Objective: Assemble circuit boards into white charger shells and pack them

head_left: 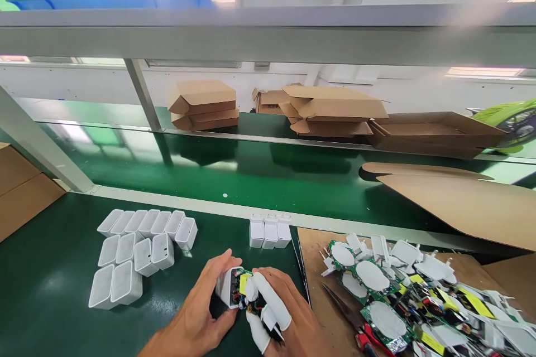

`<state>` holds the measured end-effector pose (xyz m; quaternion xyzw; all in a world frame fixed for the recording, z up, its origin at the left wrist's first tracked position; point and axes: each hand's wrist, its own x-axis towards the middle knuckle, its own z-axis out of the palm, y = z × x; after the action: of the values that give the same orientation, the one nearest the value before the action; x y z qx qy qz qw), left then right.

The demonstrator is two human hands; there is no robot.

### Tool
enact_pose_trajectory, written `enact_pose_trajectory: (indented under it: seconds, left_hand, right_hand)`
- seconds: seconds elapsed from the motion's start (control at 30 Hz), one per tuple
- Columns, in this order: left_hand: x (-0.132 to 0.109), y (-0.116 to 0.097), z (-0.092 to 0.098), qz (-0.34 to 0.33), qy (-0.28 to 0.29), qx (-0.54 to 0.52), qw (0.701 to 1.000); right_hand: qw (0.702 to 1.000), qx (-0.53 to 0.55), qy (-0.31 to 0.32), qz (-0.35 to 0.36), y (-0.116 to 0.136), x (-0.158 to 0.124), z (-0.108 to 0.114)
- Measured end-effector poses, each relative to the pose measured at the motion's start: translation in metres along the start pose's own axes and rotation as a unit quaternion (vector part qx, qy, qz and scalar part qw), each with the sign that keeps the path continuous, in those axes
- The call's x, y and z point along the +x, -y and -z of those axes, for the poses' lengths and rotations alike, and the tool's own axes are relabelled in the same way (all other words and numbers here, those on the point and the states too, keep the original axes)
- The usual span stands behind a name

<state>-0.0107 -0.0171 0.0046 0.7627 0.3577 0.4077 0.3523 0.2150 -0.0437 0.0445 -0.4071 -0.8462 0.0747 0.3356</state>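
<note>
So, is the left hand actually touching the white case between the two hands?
Touching. The head view shows the left hand curled around the white case, with no gap along the case's far edge.

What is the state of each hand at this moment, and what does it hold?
Left hand: closed around a white plastic case.
Right hand: closed on a circuit assembly, at the case's open end.

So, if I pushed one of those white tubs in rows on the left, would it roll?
Probably not: the white tubs have flattish sides, so one would likely slide. They look light, being open and thin-walled. They're probably stiff too, since their walls hold their shape.
</note>
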Motion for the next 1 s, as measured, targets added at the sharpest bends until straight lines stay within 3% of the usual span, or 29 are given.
enact_pose_trajectory:
  seconds: [0.37,0.7,1.0]
  left_hand:
    - [0.001,-0.001,0.000,-0.039,-0.001,0.000,0.999]
    - [-0.003,0.005,-0.002,-0.007,-0.003,0.003,1.000]
    - [-0.004,0.007,-0.002,-0.003,0.001,0.013,1.000]
  right_hand:
    - [1.000,-0.004,0.015,-0.005,0.002,0.002,0.001]
    - [1.000,0.026,0.006,-0.016,0.001,-0.004,-0.007]
    - [1.000,0.012,0.006,-0.006,0.003,0.003,0.000]
